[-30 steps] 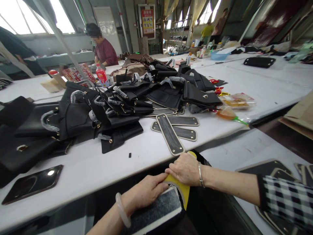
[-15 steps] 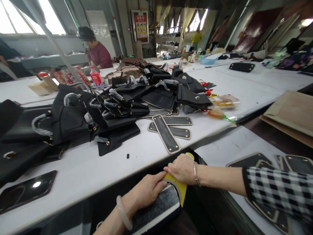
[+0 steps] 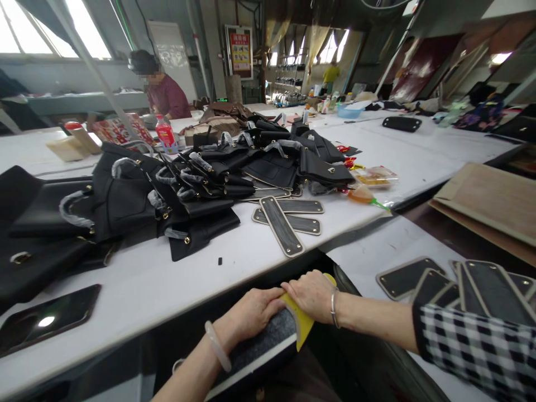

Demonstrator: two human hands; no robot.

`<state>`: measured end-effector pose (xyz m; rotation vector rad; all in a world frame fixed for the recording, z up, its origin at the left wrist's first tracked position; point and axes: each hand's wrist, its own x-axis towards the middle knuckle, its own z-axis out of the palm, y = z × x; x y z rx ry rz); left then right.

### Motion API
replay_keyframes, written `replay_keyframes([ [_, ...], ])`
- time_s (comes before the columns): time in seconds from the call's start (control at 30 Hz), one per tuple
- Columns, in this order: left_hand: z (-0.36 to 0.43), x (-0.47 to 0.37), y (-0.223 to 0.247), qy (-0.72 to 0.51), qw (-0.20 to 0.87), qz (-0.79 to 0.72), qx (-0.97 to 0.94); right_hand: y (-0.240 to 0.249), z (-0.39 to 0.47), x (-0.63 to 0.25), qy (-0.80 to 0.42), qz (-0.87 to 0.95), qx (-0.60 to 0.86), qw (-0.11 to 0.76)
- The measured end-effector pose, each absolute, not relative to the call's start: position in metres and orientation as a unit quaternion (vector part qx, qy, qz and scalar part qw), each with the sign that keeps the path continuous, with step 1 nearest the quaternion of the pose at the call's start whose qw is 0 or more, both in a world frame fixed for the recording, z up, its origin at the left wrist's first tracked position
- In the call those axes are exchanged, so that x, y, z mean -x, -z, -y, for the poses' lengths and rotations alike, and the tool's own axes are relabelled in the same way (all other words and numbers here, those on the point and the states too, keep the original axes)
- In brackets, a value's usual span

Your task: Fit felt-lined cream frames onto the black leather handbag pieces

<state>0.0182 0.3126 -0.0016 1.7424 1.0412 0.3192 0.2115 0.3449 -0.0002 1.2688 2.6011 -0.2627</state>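
Right hand (image 3: 310, 296): closed round yellow tool (image 3: 304, 328), lower centre of frame.
Left hand (image 3: 254, 312): laid on black piece (image 3: 274, 334), lower centre; fingers' undersides hidden, cannot tell how tightly it grips.
Yellow tool: curved edge at black piece's end.
Phone (image 3: 54, 312): lower left.

The yellow piece (image 3: 304, 325) has one curved edge and is tilted at the far end of a dark grey panel (image 3: 280, 328). This panel, with a whitish strip along one side, lies slanting before the desk (image 3: 201, 290).
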Motion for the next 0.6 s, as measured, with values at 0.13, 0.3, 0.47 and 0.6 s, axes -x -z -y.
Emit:
replay_keyframes([
  [0.13, -0.312, -0.019, 0.002, -0.136, 0.534, -0.433, -0.714, 0.003, -0.332, -0.211, 0.110, -0.874, -0.463, 0.095],
  [0.3, -0.320, -0.014, 0.006, -0.130, 0.577, -0.454, -0.666, 0.006, -0.320, -0.219, 0.185, -0.843, -0.503, 0.040],
  [0.47, -0.325, -0.010, 0.013, -0.130, 0.618, -0.476, -0.612, 0.015, -0.320, -0.246, 0.363, -0.743, -0.560, -0.045],
  [0.6, -0.329, -0.015, 0.017, -0.111, 0.618, -0.491, -0.604, 0.019, -0.319, -0.258, 0.527, -0.605, -0.591, -0.081],
])
